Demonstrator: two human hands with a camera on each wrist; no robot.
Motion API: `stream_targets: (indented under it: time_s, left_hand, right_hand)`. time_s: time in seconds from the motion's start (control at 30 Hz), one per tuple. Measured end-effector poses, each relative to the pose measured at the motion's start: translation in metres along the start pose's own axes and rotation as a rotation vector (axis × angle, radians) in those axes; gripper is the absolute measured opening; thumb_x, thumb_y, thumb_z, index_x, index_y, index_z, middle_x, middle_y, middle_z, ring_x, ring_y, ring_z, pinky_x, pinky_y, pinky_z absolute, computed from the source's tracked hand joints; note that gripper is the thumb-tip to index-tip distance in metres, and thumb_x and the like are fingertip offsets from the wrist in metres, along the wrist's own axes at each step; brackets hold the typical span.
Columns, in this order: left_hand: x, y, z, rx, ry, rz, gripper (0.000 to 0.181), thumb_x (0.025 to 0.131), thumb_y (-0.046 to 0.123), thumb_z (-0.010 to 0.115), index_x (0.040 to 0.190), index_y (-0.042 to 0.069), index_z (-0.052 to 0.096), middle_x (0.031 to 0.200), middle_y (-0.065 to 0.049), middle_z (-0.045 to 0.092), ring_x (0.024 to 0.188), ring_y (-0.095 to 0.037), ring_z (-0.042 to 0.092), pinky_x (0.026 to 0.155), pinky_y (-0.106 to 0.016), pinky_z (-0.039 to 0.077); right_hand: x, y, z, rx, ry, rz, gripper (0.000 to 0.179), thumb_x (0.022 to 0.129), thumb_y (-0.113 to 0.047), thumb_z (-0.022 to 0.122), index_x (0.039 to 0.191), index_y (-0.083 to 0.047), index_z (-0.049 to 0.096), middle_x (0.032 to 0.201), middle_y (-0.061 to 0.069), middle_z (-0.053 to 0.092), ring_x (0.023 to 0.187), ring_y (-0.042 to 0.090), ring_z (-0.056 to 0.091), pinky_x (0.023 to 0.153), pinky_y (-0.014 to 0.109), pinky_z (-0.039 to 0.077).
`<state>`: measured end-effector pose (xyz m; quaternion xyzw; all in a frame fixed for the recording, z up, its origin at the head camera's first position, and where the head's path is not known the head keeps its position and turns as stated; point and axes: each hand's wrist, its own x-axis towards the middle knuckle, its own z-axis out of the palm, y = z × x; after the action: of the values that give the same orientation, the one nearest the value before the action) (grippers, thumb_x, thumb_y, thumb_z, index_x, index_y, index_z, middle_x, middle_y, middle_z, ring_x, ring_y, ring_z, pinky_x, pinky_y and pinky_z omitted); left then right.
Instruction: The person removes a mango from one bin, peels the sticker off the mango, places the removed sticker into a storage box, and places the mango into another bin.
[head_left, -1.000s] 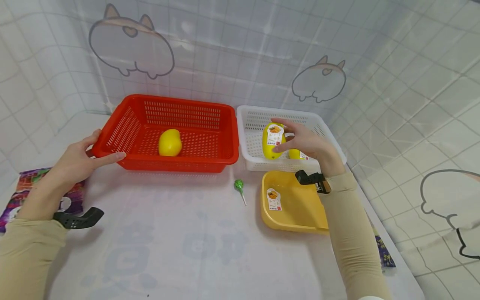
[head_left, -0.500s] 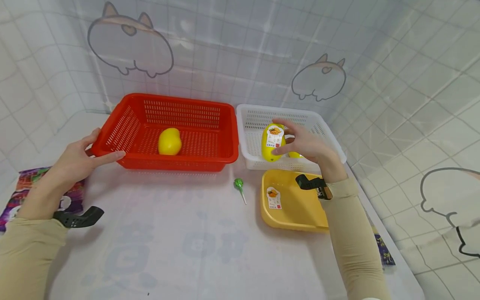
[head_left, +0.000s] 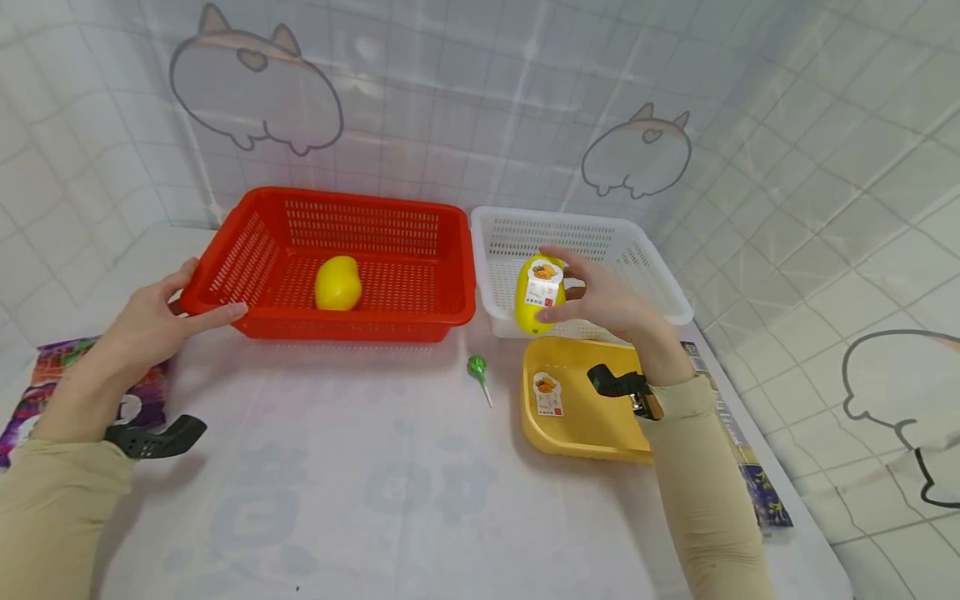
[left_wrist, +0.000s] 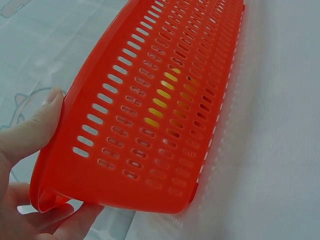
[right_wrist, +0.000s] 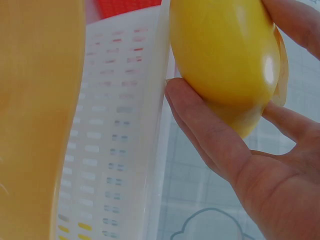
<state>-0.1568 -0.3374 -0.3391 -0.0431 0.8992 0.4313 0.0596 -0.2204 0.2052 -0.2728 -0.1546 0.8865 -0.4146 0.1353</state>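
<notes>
Mango [head_left: 537, 295] shifted, seemingly above white basket [head_left: 528, 213].

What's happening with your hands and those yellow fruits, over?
Right hand holds stickered yellow fruit at white basket. Left hand grips red basket by corner, another fruit inside. Possibly in the way: white basket's near rim.

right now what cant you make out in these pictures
Head view: yellow tray, right end hidden by the right sleeve.
Head: held fruit, label print too small.
Head: packet, middle covered by left arm.
Left wrist: other fruit, mostly behind red basket wall.
</notes>
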Motion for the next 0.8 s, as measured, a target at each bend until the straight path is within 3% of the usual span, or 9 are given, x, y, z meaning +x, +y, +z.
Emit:
stream_targets:
  time_s: [0.4, 0.63, 0.8]
  left_hand:
    - [0.0, -0.002, 0.003, -0.01, 0.026, -0.005, 0.108, 0.092, 0.056, 0.064, 0.155, 0.022, -0.017, 0.166, -0.009, -0.016, 0.149, -0.05, 0.002, 0.107, -0.079, 0.017]
    - [0.0, 0.0, 0.004, -0.007, 0.041, 0.006, 0.105, 0.094, 0.054, 0.062, 0.156, 0.019, -0.016, 0.166, -0.012, -0.013, 0.147, -0.051, 0.008, 0.108, -0.077, 0.02]
    - [0.0, -0.001, 0.006, -0.005, 0.048, -0.001, 0.107, 0.093, 0.056, 0.062, 0.156, 0.02, -0.017, 0.167, -0.013, -0.012, 0.144, -0.051, 0.012, 0.106, -0.076, 0.024]
  right_hand:
    - [-0.024, -0.007, 0.019, 0.076, -0.039, -0.039, 0.092, 0.08, -0.019, 0.085, 0.151, -0.047, 0.032, 0.139, 0.003, 0.049, 0.119, 0.03, 0.059, 0.093, 0.04, 0.057]
    - [-0.037, -0.013, 0.039, 0.189, -0.119, -0.09, 0.094, 0.08, -0.012, 0.084, 0.152, -0.044, 0.032, 0.133, 0.005, 0.051, 0.112, 0.03, 0.061, 0.09, 0.038, 0.058]
    - [-0.04, -0.015, 0.053, 0.225, -0.164, -0.083, 0.093, 0.08, -0.012, 0.085, 0.151, -0.045, 0.033, 0.133, 0.005, 0.051, 0.11, 0.03, 0.062, 0.088, 0.038, 0.059]
